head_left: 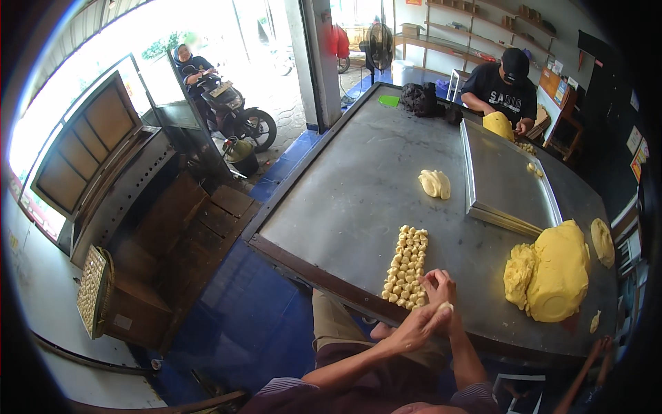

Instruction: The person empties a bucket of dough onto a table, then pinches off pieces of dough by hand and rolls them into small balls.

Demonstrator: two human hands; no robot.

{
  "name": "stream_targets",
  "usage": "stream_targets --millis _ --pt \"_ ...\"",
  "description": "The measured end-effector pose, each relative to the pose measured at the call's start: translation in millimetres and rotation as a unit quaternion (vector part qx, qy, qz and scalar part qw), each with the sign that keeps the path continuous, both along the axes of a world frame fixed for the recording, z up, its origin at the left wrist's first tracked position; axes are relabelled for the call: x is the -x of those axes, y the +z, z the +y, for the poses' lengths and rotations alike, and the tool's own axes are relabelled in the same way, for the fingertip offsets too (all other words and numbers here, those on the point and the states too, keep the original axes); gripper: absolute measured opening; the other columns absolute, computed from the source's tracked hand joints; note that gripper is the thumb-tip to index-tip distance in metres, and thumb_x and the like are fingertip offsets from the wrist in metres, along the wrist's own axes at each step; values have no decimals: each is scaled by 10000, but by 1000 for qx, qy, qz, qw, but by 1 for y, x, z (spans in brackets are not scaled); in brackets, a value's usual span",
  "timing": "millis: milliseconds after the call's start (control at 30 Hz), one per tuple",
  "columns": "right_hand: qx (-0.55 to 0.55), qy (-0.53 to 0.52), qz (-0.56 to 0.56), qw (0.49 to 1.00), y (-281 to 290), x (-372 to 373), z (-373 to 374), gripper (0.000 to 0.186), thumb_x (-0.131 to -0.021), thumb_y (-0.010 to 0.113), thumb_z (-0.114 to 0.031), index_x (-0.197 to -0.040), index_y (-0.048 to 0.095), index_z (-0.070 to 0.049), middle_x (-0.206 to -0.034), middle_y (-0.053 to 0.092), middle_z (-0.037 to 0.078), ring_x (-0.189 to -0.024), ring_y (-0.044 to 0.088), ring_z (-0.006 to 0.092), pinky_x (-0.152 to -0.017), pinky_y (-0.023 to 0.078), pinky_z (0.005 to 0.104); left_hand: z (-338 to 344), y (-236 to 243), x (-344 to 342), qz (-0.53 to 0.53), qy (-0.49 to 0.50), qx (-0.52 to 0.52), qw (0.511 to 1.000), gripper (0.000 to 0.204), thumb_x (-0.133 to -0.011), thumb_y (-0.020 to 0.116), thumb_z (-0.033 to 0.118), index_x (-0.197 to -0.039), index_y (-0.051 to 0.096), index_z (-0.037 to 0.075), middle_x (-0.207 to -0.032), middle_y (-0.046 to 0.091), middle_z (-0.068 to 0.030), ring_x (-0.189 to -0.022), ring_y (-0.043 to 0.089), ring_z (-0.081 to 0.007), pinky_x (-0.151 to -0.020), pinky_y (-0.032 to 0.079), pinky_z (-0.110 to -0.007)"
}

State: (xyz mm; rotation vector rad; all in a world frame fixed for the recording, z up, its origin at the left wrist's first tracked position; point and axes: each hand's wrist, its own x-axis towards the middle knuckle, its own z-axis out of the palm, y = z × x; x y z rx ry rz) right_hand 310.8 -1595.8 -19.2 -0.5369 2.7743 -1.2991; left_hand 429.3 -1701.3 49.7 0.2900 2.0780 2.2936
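Note:
Rows of small pale dough balls (405, 265) lie packed in a long block near the table's front edge. My right hand (439, 284) is at the block's right side, its fingers bent together in a pinch; whatever they hold is hidden. Just below, my left hand (417, 328) is closed around a pale piece of dough (447, 307), of which only a bit shows by the thumb. To the right of my hands sits a big mound of yellow dough (558, 272). A smaller folded lump of pale dough (434, 184) rests farther back.
A metal tray (507, 169) on stacked boards stands on the metal table (331, 207). Across it, a person in black (507, 90) handles yellow dough. Another person's hands (604, 345) show at lower right. Left are an oven-like cabinet (117, 179) and blue floor (234, 310).

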Motion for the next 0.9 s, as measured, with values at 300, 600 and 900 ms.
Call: stream_targets --millis 300,600,900 --pt "170 114 63 977 92 -50 17 208 -945 595 -152 -1082 687 -26 -842 615 109 -719 603 235 -673 481 343 -12 -10 17 -65 99 -164 979 272 -1040 437 242 -1199 519 38 -722 405 56 -620 370 -29 -539 321 -199" --pt "159 62 110 979 67 -47 29 171 -945 580 -160 -868 540 -13 -688 558 144 -615 569 290 -596 457 373 18 -26 19 -16 96 -113 989 326 -1038 424 272 -858 533 22 -680 422 28 -656 412 -69 -568 362 -261" --pt "176 -12 -56 983 27 11 21 200 -921 649 -177 -933 648 22 -759 667 43 -690 597 84 -593 470 265 -17 -3 -16 -27 110 -48 992 150 -1003 536 183 -968 539 38 -796 513 28 -713 458 -52 -634 403 -212"
